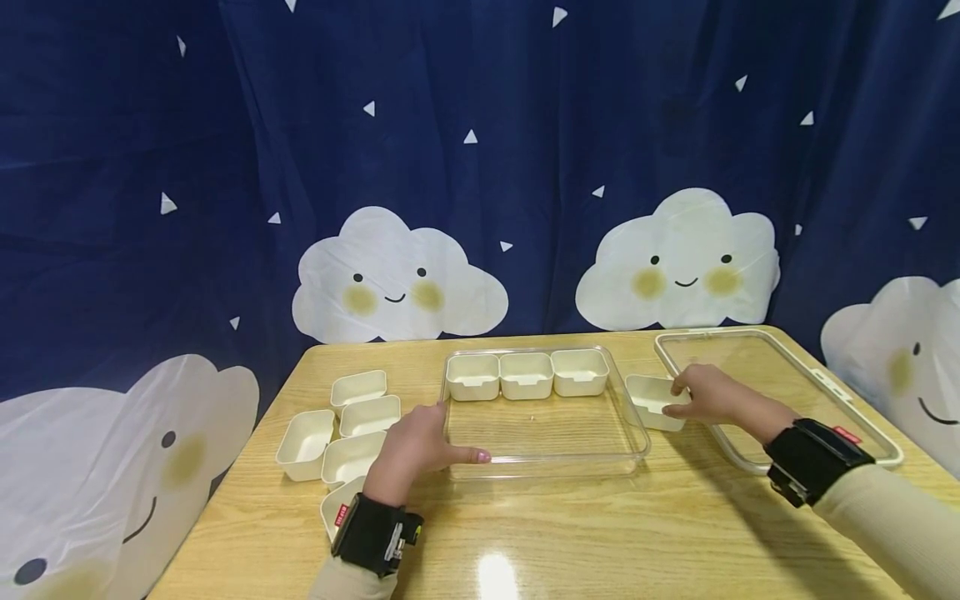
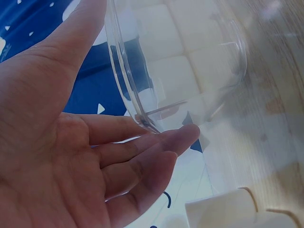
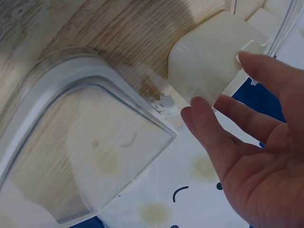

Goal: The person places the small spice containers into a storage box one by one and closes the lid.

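Note:
A clear rectangular box (image 1: 547,468) stands mid-table with three small cream bins (image 1: 527,375) lined up along its back wall. My left hand (image 1: 420,442) is at the box's front left corner. Its thumb lies over the front rim, and its extended fingers touch the outside of the wall in the left wrist view. Just right of the box, my right hand (image 1: 708,393) grips another cream bin (image 1: 648,400) at its right side. The right wrist view shows the thumb near this bin's notched edge and the fingertips on its side.
Several more cream bins (image 1: 303,446) stand left of the box, one partly behind the left wrist. A clear lid with a cream frame (image 1: 780,375) lies on the wooden table (image 1: 570,533) at the right. A dark blue cloud-print curtain (image 1: 525,167) hangs behind.

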Demonstrator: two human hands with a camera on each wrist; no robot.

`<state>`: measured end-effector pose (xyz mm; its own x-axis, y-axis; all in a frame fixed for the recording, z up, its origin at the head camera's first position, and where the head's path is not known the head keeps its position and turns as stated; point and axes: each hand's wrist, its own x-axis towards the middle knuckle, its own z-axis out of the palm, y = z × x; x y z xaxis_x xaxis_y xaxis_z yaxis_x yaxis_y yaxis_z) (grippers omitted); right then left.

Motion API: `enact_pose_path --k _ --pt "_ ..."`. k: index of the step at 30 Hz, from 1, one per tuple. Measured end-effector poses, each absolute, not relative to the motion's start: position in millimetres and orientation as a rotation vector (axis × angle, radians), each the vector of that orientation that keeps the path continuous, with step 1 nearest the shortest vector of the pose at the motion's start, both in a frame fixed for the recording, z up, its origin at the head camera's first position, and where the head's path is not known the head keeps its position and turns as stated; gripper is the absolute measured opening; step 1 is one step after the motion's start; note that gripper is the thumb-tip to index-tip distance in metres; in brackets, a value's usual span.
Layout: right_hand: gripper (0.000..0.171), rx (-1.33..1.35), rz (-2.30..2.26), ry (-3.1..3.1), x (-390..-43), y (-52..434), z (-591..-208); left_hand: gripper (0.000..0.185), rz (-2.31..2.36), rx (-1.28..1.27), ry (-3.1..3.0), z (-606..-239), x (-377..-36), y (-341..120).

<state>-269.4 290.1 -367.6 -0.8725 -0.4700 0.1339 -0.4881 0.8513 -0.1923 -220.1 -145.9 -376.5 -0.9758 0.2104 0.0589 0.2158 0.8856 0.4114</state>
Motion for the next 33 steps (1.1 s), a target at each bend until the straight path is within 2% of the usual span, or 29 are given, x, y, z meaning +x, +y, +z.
enact_pose_path --k 14,21,33 --pt "0.045 0.63 0.537 -3.005 -261 297 -371 0.094 -0.664 -0.334 -3.049 -376 -220 -146" --pt "0.05 0.505 0.742 -2.966 -254 302 -383 0.1 -0.671 -0.339 -3.046 -376 -220 -146" --pt "0.041 0.43 0.728 -2.814 -251 304 -395 0.104 -0.7 -0.405 -3.061 -373 -218 -149"
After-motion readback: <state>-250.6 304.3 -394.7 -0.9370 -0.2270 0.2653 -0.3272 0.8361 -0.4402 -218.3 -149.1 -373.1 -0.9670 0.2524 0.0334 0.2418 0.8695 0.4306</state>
